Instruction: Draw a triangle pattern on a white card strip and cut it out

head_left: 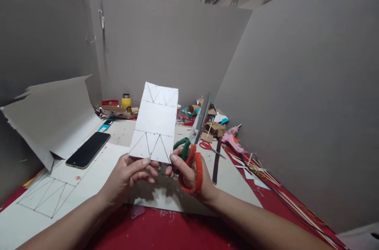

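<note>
A white piece of card [156, 118] stands raised over the table, with triangles drawn in black line along its top and bottom ends. My left hand [133, 171] pinches its lower edge between thumb and fingers. At the lower right corner of the card, the thumb of my right hand [192, 171] presses on it too. That same hand carries a pair of large scissors [194, 135], one handle orange and the other green, with the blades pointing up and to the right. On the left, a white sheet [47, 196] bears more drawn triangles.
A black phone [88, 150] lies left, before a bent white cardboard [62, 112]. A yellow bottle [126, 102] stands behind. Small red scissors [209, 146], a pink glue gun [233, 139], cardboard scraps [217, 128] and thin sticks [304, 214] lie right. Grey panels [174, 45] enclose the table.
</note>
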Available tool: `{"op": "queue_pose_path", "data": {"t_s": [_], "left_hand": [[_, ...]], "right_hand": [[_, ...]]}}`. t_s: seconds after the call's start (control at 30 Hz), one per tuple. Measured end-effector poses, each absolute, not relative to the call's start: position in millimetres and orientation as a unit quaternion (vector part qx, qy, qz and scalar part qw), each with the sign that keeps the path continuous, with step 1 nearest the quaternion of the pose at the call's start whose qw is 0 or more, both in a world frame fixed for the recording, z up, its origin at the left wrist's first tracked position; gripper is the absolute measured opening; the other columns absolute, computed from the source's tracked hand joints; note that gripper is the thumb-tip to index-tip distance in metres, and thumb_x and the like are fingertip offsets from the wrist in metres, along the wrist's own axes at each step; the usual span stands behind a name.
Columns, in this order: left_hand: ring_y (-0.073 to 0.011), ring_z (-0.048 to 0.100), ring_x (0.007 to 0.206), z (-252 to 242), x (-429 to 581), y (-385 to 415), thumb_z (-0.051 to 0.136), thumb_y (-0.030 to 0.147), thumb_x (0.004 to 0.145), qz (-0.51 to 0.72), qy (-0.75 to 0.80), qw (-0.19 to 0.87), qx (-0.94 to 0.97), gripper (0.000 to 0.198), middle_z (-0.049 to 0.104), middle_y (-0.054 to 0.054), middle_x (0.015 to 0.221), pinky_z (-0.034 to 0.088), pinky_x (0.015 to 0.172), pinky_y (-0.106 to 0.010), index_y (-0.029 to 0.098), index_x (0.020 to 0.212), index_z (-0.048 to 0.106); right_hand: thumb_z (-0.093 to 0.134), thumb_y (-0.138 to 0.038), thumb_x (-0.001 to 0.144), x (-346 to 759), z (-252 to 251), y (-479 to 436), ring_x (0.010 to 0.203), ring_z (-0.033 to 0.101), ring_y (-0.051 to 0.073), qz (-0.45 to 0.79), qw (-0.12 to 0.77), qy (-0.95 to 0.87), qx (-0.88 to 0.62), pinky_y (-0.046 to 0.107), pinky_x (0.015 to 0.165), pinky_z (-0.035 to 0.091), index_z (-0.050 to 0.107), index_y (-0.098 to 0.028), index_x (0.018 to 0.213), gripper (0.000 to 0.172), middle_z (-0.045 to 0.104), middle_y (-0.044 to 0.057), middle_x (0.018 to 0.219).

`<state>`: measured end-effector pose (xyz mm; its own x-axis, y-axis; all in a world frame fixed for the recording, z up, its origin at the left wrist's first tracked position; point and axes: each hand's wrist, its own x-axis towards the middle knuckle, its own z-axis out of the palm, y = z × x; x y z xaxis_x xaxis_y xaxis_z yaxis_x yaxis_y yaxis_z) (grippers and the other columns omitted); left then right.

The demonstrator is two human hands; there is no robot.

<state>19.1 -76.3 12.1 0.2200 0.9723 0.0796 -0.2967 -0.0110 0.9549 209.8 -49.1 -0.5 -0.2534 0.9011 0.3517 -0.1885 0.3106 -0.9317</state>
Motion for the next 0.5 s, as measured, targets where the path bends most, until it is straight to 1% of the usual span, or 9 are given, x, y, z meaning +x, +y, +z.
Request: {"op": "queue_pose_path", "data": {"t_s": [0.1, 0.2, 0.3, 0.37, 0.43, 0.5], "left_hand": [[-0.0187, 0.066, 0.071, 11.3, 25.3, -82.4, 0.079, 0.046, 0.077, 0.503, 0.361, 0.603, 0.503, 0.033, 0.076, -0.009, 0.086, 0.054, 0.063, -0.027, 0.015, 0.086, 0.078], [-0.0188, 0.066, 0.069, 6.5, 29.6, -86.4, 0.075, 0.05, 0.081, 0.486, 0.389, 0.596, 0.508, 0.037, 0.076, -0.009, 0.077, 0.053, 0.067, -0.028, 0.014, 0.076, 0.079], [-0.0181, 0.065, 0.066, 3.5, 29.3, -87.1, 0.075, 0.052, 0.081, 0.491, 0.422, 0.579, 0.496, 0.043, 0.074, -0.009, 0.068, 0.05, 0.069, -0.027, 0.013, 0.062, 0.076], [-0.0179, 0.065, 0.064, 4.2, 26.7, -85.9, 0.077, 0.054, 0.078, 0.511, 0.433, 0.566, 0.481, 0.042, 0.074, -0.008, 0.066, 0.051, 0.068, -0.027, 0.014, 0.063, 0.076], [-0.0182, 0.066, 0.065, 7.3, 23.1, -84.4, 0.079, 0.056, 0.075, 0.536, 0.434, 0.555, 0.465, 0.042, 0.074, -0.008, 0.068, 0.052, 0.069, -0.028, 0.014, 0.069, 0.078], [-0.0184, 0.067, 0.066, 12.0, 19.3, -83.3, 0.08, 0.058, 0.072, 0.562, 0.43, 0.546, 0.449, 0.043, 0.075, -0.008, 0.071, 0.054, 0.07, -0.029, 0.014, 0.07, 0.078]], "right_hand": [[0.071, -0.049, 0.085, 209.5, 2.9, -54.9, 0.048, 0.064, 0.015, 0.51, 0.535, -0.606, -0.293, 0.026, 0.052, 0.055, 0.054, -0.022, 0.085, 0.032, 0.065, -0.003, 0.055], [0.072, -0.048, 0.084, 208.5, 5.3, -61.0, 0.049, 0.065, 0.017, 0.499, 0.506, -0.63, -0.312, 0.028, 0.053, 0.054, 0.054, -0.022, 0.083, 0.032, 0.064, -0.003, 0.056], [0.071, -0.048, 0.085, 208.8, 5.6, -63.1, 0.052, 0.064, 0.017, 0.501, 0.476, -0.648, -0.32, 0.029, 0.053, 0.053, 0.055, -0.021, 0.084, 0.031, 0.063, -0.002, 0.058], [0.071, -0.049, 0.084, 212.0, 6.0, -61.5, 0.049, 0.059, 0.015, 0.504, 0.467, -0.649, -0.327, 0.027, 0.051, 0.049, 0.054, -0.021, 0.083, 0.033, 0.059, -0.003, 0.057], [0.073, -0.049, 0.082, 218.0, 7.2, -58.7, 0.046, 0.051, 0.012, 0.495, 0.458, -0.65, -0.352, 0.025, 0.047, 0.044, 0.052, -0.021, 0.08, 0.036, 0.053, -0.006, 0.054], [0.074, -0.052, 0.079, 226.2, 7.8, -56.2, 0.045, 0.043, 0.01, 0.483, 0.437, -0.656, -0.38, 0.023, 0.045, 0.041, 0.048, -0.022, 0.077, 0.04, 0.046, -0.008, 0.053]]}}
